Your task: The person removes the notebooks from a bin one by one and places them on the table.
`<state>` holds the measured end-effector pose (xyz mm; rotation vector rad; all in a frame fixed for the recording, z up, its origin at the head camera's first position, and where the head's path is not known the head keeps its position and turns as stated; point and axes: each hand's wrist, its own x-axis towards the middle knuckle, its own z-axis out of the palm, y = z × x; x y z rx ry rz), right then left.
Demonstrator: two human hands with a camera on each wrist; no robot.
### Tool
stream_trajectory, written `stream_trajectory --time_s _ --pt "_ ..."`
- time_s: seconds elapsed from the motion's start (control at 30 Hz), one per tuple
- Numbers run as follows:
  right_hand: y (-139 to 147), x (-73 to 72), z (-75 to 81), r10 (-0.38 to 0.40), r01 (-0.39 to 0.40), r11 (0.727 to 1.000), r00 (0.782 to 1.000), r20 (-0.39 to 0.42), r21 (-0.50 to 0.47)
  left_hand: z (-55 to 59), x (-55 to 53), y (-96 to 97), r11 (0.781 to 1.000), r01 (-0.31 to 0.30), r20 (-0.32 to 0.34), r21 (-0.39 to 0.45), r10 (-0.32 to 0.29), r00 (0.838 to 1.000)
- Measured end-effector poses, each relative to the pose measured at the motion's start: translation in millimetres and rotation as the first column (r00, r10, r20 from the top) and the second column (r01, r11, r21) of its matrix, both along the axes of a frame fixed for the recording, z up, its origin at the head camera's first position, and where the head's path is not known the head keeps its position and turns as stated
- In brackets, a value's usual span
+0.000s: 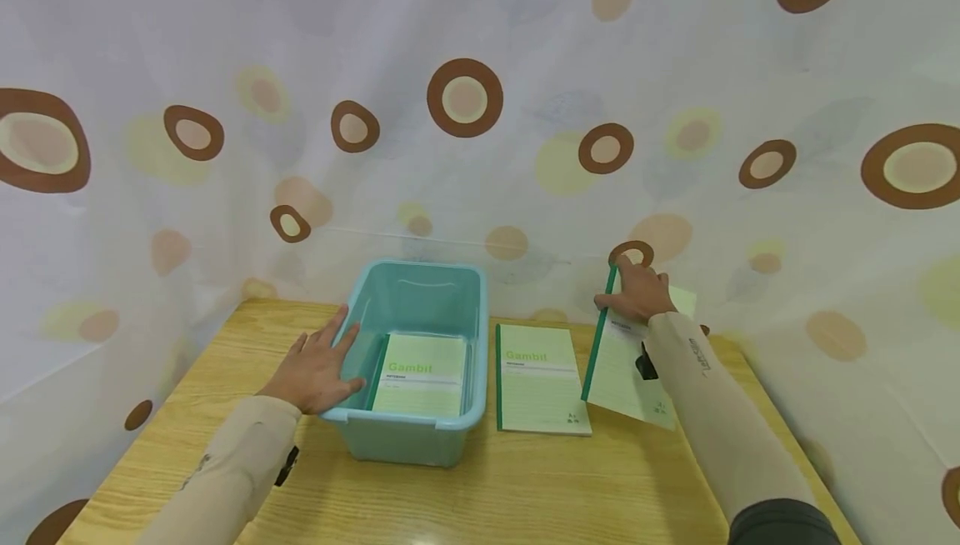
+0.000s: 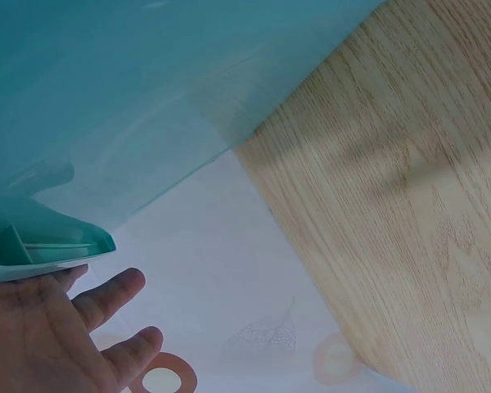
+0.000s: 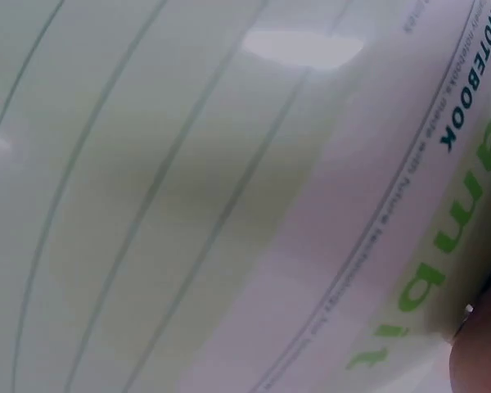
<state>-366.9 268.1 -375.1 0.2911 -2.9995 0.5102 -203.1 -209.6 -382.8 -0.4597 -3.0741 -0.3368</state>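
Observation:
My left hand (image 1: 315, 370) rests on the left rim of a light blue plastic bin (image 1: 457, 423), fingers straight and spread; in the left wrist view the palm (image 2: 33, 344) lies against the rim. Inside the bin lies a pale green notebook (image 1: 420, 374) with a dark green spine. At the right, my right hand (image 1: 637, 291) grips another such notebook (image 1: 626, 370) near its top, holding it tilted up with its lower edge hanging. The right wrist view is filled by that notebook's cover (image 3: 188, 205), with a fingertip (image 3: 479, 352) at its edge.
A third green notebook (image 1: 538, 382) lies flat on the wooden table (image 1: 555, 487), between the bin and the held one. Behind the table hangs a white sheet (image 1: 480, 187) with brown and yellow spots, which also runs along both sides.

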Motion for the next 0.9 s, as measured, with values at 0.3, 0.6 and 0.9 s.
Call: stream_trajectory --time_s 0.3,0.6,0.9 --pt "10.0 -0.8 -36.9 0.062 -0.067 0.995 0.995 0.074 0.068 0.2 -1.0 -1.9 1.000 0.002 -0.006 -0.012 -0.002 1.000" --pt "10.3 -7.2 -72.8 0.091 -0.102 0.989 0.990 0.104 0.108 0.5 -1.3 -1.5 1.000 0.002 0.011 -0.007 -0.002 1.000" --pt "6.9 -10.2 -90.3 0.091 -0.101 0.990 0.990 0.112 0.093 -0.1 -1.7 -2.3 1.000 -0.001 0.008 -0.005 0.001 1.000"
